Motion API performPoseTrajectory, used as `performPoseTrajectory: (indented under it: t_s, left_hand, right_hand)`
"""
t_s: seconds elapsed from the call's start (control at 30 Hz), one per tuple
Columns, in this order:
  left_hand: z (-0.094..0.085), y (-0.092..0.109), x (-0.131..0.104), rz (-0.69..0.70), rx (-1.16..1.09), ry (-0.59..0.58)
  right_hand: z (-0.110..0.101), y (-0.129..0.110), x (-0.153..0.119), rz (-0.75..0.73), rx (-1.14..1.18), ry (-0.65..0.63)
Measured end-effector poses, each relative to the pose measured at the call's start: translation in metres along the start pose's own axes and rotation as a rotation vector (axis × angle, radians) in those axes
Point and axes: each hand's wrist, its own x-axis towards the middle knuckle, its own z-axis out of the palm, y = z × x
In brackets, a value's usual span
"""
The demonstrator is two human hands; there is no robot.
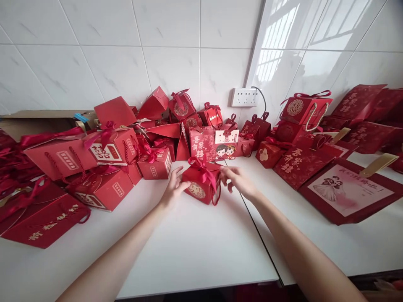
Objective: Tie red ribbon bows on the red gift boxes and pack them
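Observation:
A small red gift box (197, 191) with a gold round emblem stands on the white tabletop in front of me. A ribbon bow (203, 170) is tied on its top, and a cord handle (216, 195) hangs at its right side. My left hand (173, 188) is beside the box's left side, fingers apart, the thumb touching its front left edge. At the upper right corner, my right hand (237, 181) has its fingers curled, the fingertips pinching the box's edge. Just behind stand a red card bag (202, 142) and a bag with a cartoon couple (226, 149).
Red gift boxes (107, 188) crowd the left, near a cardboard carton (40, 119). On the right are stacked boxes (299, 109) and a flat bag with a couple picture (343, 193). A white socket strip (244, 97) is on the tiled wall. A dark seam (258, 228) crosses the tabletop.

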Motion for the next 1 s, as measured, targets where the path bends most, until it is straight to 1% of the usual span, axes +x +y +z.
performPoseTrajectory:
  t_s: [0.07,0.1,0.17,0.23,0.3,0.33,0.37,0.43,0.5,0.53,0.63,0.7,0.77,0.8,0.83,0.93,0.97,1.0]
  left_hand:
    - [0.0,-0.004,0.005,-0.022,0.003,0.013]
    - [0.0,-0.005,0.006,-0.003,0.03,0.037]
    - [0.003,-0.006,0.005,0.067,0.13,0.145]
    - [0.007,-0.003,0.001,0.137,0.256,0.298]
    - [0.01,0.003,-0.006,0.19,0.346,0.42]
    - [0.011,0.007,-0.01,0.221,0.368,0.451]
    - [0.012,0.011,-0.014,0.258,0.381,0.459]
    - [0.014,0.016,-0.02,0.336,0.398,0.414]
    - [0.016,0.018,-0.024,0.376,0.442,0.312]
    - [0.017,0.018,-0.025,0.367,0.465,0.251]
    - [0.017,0.015,-0.021,0.277,0.472,0.084]
    - [0.014,0.013,-0.016,0.228,0.433,0.028]
    - [0.01,0.012,-0.01,0.178,0.381,0.019]
    - [0.007,0.012,-0.007,0.148,0.355,0.059]
    - [0.004,0.012,-0.004,0.118,0.331,0.137]
    - [-0.004,0.015,0.001,0.055,0.262,0.464]
    - [-0.006,0.016,0.002,0.046,0.232,0.544]
    - [-0.008,0.018,0.002,0.04,0.202,0.578]
  right_hand:
    - [-0.002,0.003,0.002,-0.067,-0.031,0.18]
    - [-0.002,0.004,0.002,-0.086,-0.045,0.219]
    - [0.0,0.006,0.003,-0.091,-0.053,0.189]
    - [0.002,0.006,0.002,-0.083,-0.073,0.15]
    - [0.004,0.006,0.0,-0.102,-0.132,0.17]
    - [0.005,0.006,0.0,-0.121,-0.159,0.184]
    - [0.005,0.006,-0.001,-0.141,-0.169,0.188]
    - [0.005,0.008,-0.001,-0.16,-0.12,0.164]
    - [0.004,0.012,0.0,-0.152,-0.011,0.121]
    - [0.004,0.014,0.001,-0.146,0.048,0.092]
    - [0.005,0.018,0.005,-0.153,0.163,0.013]
    - [0.007,0.019,0.006,-0.149,0.163,-0.013]
    - [0.008,0.018,0.007,-0.136,0.127,-0.005]
    - [0.008,0.017,0.007,-0.135,0.12,0.025]
    - [0.007,0.017,0.007,-0.135,0.129,0.076]
    - [0.001,0.014,0.007,-0.118,0.192,0.286]
    - [0.0,0.014,0.007,-0.107,0.197,0.342]
    - [-0.002,0.013,0.007,-0.099,0.188,0.377]
